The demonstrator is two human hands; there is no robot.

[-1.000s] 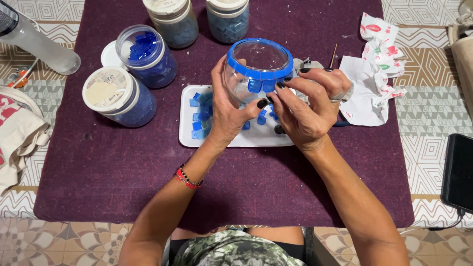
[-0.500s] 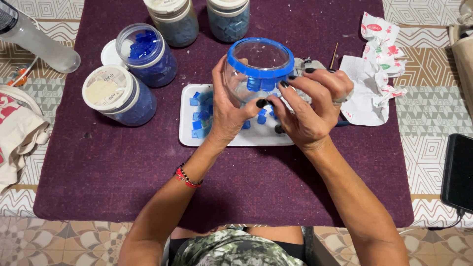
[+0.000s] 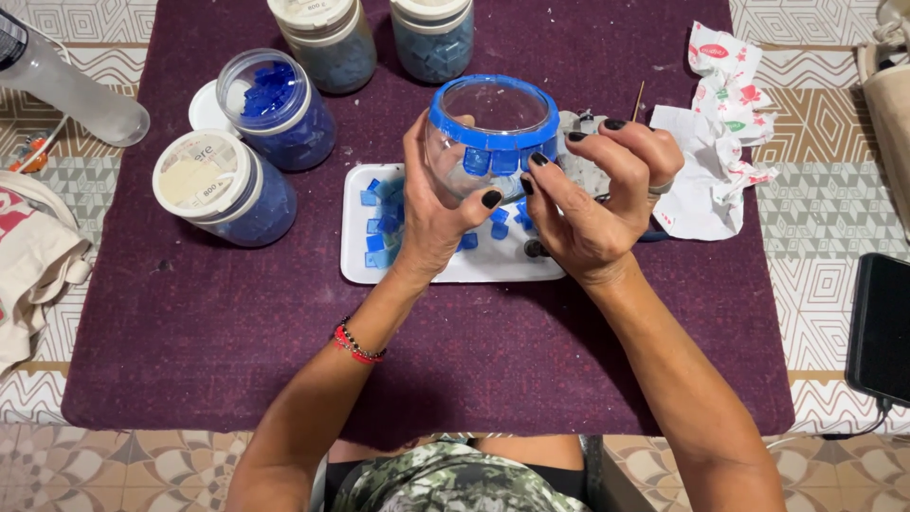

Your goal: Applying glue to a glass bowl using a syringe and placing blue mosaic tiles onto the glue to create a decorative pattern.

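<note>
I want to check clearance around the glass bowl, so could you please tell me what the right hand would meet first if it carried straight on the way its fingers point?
The right hand points left, fingertips at the clear glass bowl; it would probably meet the blue tiles below the rim first.

Four round plastic jars of blue tiles stand beyond and to the left of the left hand (image 3: 431, 213). The nearest jar (image 3: 226, 190), left of that hand, has a white lid bearing a pale label (image 3: 194, 175). An open jar (image 3: 275, 109) sits behind it, its white lid (image 3: 207, 109) flat beside it. Two lidded jars (image 3: 327, 38) (image 3: 433, 33) stand farther back. Right of the right hand (image 3: 592, 204) lies crumpled white wrapping paper (image 3: 716, 123) printed red and green. Far right, a dark screen (image 3: 880, 327) lies flat.
</note>
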